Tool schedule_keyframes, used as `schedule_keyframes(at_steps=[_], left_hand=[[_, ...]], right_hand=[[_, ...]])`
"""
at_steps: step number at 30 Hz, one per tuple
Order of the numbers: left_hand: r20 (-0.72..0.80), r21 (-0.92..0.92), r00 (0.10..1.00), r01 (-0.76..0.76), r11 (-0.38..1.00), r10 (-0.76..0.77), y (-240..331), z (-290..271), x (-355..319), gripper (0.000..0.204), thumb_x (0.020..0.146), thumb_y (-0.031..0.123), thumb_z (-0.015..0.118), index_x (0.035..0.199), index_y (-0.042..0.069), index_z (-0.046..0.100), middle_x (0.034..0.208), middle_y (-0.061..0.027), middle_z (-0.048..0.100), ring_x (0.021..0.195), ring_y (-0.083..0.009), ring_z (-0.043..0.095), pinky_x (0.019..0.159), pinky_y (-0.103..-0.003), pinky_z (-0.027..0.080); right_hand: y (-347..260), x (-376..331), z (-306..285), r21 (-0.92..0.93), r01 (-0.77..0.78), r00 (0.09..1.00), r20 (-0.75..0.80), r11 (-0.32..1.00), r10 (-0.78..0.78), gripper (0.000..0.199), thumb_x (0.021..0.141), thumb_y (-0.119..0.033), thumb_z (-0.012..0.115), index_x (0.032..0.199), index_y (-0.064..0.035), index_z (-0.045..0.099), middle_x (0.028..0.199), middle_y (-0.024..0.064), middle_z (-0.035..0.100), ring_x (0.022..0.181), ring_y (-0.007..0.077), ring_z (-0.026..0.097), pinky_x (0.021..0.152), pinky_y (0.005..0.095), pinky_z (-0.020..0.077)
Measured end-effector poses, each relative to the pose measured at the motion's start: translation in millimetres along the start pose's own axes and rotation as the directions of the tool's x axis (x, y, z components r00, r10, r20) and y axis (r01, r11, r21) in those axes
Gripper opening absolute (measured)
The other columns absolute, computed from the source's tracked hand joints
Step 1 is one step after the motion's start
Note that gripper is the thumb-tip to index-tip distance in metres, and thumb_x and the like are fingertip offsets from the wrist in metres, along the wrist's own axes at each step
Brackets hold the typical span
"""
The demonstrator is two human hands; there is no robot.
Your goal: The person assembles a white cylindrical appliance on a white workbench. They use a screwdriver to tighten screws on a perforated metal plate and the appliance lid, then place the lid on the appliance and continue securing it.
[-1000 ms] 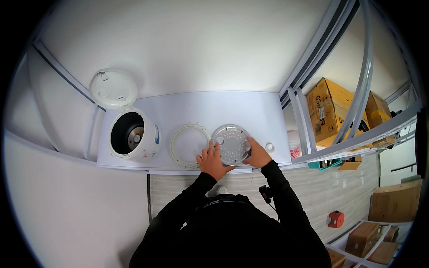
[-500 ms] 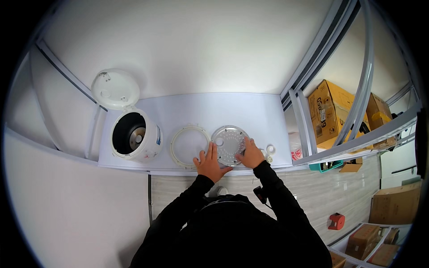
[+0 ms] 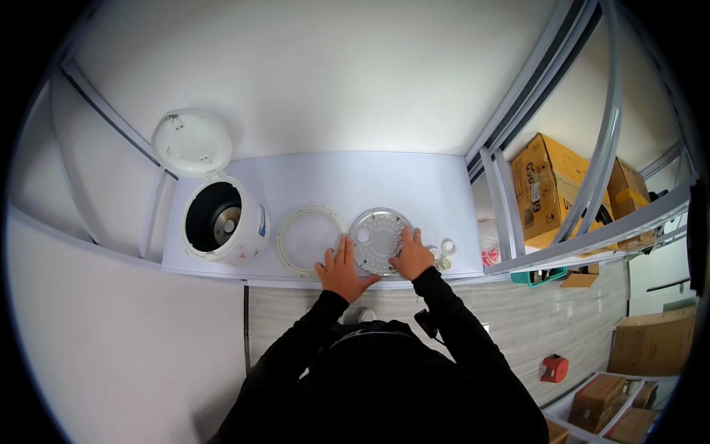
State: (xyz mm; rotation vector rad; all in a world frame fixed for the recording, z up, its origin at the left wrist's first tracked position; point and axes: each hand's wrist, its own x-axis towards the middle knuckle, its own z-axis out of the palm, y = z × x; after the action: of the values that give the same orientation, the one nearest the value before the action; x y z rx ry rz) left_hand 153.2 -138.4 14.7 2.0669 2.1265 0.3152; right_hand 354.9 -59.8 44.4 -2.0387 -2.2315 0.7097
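Fingers (image 3: pixel 341 249) half-spread, gripping nothing I can see: left hand (image 3: pixel 341 278) at ring (image 3: pixel 281 243), right hand (image 3: pixel 414 260) on plate (image 3: pixel 379 240). Ring has edged leftward from plate, widening their gap.

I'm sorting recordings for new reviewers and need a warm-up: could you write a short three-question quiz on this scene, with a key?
1. Multiple choice: what lies between the white appliance and the perforated round disc?
a) a pair of scissors
b) a white ring
c) a blue cup

2. True or false: the lid of the white appliance is shut.

3. Short answer: which of the person's hands is nearer the small white round parts?

Key:
1. b
2. False; it stands open, so the dark inside shows.
3. The right hand.
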Motion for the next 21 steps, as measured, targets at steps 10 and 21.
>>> schedule_keyframes(at_steps=[10, 21], left_hand=[[-0.009, -0.040, 1.000, -0.023, 0.999, 0.023, -4.1, 3.7, 1.3, 0.126, 0.068, 0.080, 0.073, 0.159, 0.002, 0.031, 0.168, -0.0102, 0.029, 0.137, -0.0351, 0.033, 0.100, -0.056, 0.026], [-0.145, -0.149, 0.985, -0.120, 0.982, 0.099, -4.5, -31.6, 6.7, 0.092, 0.077, 0.062, 0.077, 0.144, 0.005, 0.052, 0.153, -0.0123, 0.047, 0.130, -0.0333, 0.043, 0.098, -0.053, 0.031]], right_hand=[[-3.9, 1.5, -2.0, 0.007, 0.029, 0.999, -0.025, 1.000, -0.029, 0.107, 0.077, -0.035, 0.085, 0.158, -0.0021, 0.025, 0.155, 0.0388, 0.033, 0.110, 0.0496, 0.067, 0.091, 0.0488, 0.0582], [-42.8, -20.3, -59.9, 0.351, 0.614, 0.751, -0.535, 0.707, -0.387, 0.037, 0.089, -0.008, 0.073, 0.123, -0.0025, 0.060, 0.108, 0.0169, 0.067, 0.092, 0.0379, 0.067, 0.079, 0.0408, 0.0547]])
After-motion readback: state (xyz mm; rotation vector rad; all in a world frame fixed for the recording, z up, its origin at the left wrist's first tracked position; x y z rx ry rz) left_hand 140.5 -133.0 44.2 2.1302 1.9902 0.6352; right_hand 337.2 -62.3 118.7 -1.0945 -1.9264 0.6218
